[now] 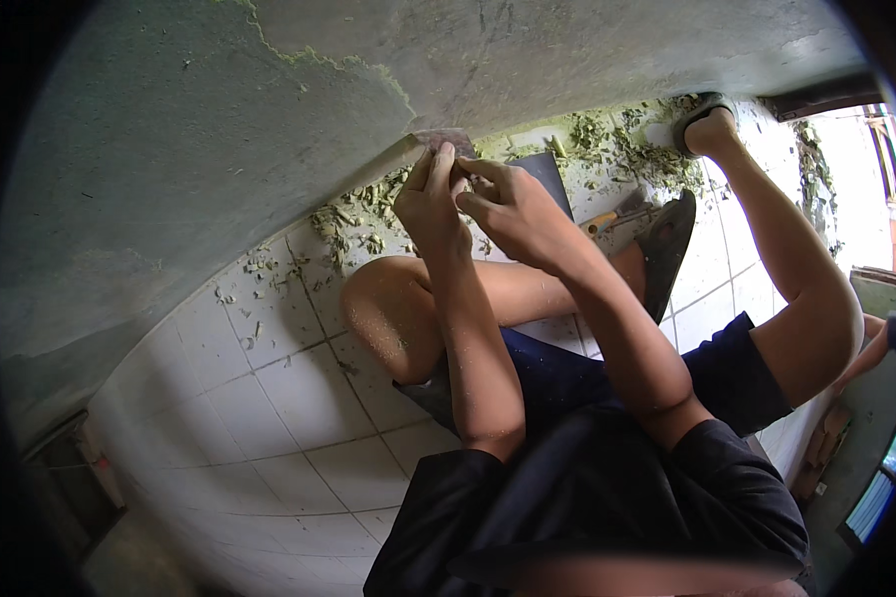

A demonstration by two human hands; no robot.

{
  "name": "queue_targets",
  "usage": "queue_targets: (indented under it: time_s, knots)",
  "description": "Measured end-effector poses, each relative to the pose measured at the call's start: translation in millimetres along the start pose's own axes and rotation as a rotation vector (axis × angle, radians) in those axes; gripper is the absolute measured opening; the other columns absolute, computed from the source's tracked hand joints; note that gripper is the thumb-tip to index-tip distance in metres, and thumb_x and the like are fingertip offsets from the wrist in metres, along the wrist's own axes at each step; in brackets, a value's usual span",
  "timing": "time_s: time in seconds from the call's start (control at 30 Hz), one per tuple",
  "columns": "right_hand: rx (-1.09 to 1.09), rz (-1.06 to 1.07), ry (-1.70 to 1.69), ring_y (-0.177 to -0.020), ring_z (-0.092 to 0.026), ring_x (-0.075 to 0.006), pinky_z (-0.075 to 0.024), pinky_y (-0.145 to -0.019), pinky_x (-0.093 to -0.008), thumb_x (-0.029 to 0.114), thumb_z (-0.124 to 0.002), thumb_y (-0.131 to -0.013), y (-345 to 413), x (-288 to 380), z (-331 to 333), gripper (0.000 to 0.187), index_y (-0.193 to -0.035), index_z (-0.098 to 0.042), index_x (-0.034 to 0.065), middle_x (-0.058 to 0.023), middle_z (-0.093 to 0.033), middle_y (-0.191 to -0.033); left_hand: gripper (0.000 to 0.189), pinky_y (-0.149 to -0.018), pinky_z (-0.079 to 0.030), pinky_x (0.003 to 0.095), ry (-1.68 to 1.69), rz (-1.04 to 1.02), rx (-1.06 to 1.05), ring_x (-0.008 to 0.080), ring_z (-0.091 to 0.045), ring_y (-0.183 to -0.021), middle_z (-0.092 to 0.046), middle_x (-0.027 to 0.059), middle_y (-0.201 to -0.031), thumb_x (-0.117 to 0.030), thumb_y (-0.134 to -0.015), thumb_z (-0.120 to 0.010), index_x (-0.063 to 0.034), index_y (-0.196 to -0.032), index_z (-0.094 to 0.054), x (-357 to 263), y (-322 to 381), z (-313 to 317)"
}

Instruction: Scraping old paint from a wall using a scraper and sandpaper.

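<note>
My left hand (434, 201) is raised close to the foot of the wall and pinches a small flat brownish-grey piece (455, 137), perhaps folded sandpaper. Against the piece's lower right side, the fingertips of my right hand (504, 200) are bent and seem to grip it too, though the fingers hide part of the contact. The grey-green wall (231, 149) has a ragged edge of peeling paint. Behind my right hand a dark flat sheet (549, 175) lies on the floor, partly covered. A scraper with a yellow handle (599, 224) rests near my sandalled foot.
Paint flakes (590, 134) lie scattered along the wall base and over the white floor tiles (306, 407). My bent legs flank the work, one sandal (705, 119) against the wall. A bright doorway (862, 186) opens at right. Another person's arm (866, 351) shows at the right edge.
</note>
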State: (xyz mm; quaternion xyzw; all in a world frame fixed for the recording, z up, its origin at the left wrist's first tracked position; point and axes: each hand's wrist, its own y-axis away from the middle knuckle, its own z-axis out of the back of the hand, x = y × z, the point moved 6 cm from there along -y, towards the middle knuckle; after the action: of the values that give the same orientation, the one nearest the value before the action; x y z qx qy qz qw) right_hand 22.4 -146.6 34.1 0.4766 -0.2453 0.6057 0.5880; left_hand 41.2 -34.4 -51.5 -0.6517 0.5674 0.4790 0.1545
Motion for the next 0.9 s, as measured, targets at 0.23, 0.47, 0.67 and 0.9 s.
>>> queue_targets:
  time_s: [0.23,0.47,0.67,0.9]
  knots:
    - [-0.149,0.122,0.376,-0.086,-0.065,-0.0474,-0.0509,-0.079,-0.0529,0.010,-0.052,-0.090,11.6,10.4,11.3,0.037,-0.124,-0.061,-0.0032,-0.0291,-0.068,-0.088,0.012,-0.062,-0.045,0.0203,0.058,-0.045,0.060,0.0055,-0.055,-0.069,-0.061,-0.0014,-0.079,-0.006,-0.095,-0.068,0.0000,-0.085,-0.068,-5.5,12.6,-20.8]
    - [-0.098,0.140,0.398,-0.076,-0.065,-0.0476,-0.0515,-0.073,-0.0538,0.011,-0.052,-0.087,-9.1,32.5,14.0,0.026,-0.099,-0.071,-0.0025,-0.0298,-0.065,-0.078,0.018,-0.060,-0.041,0.0226,-0.060,-0.135,-0.010,0.0040,-0.050,-0.070,-0.057,-0.0028,-0.076,-0.011,-0.096,-0.064,-0.0006,-0.081,-0.065,-16.6,13.1,-19.8]
    - [-0.165,0.129,0.425,-0.075,-0.064,-0.0491,-0.0514,-0.072,-0.0544,0.013,-0.052,-0.088,-8.0,33.3,6.0,0.024,-0.089,-0.069,-0.0036,-0.0306,-0.064,-0.076,0.022,-0.059,-0.041,0.0240,-0.247,-0.172,-0.045,0.0049,-0.049,-0.065,-0.056,-0.0020,-0.069,-0.014,-0.096,-0.063,-0.0003,-0.080,-0.065,-18.7,11.6,-14.0]
    - [-0.198,0.118,0.305,-0.077,-0.064,-0.0501,-0.0511,-0.073,-0.0552,0.012,-0.051,-0.089,-2.6,34.4,-3.7,0.025,-0.091,-0.068,-0.0062,-0.0320,-0.063,-0.076,0.026,-0.056,-0.039,0.0256,-0.385,-0.437,-0.040,0.0053,-0.047,-0.062,-0.055,-0.0019,-0.065,-0.018,-0.097,-0.061,-0.0019,-0.077,-0.062,-28.3,11.9,-10.7]
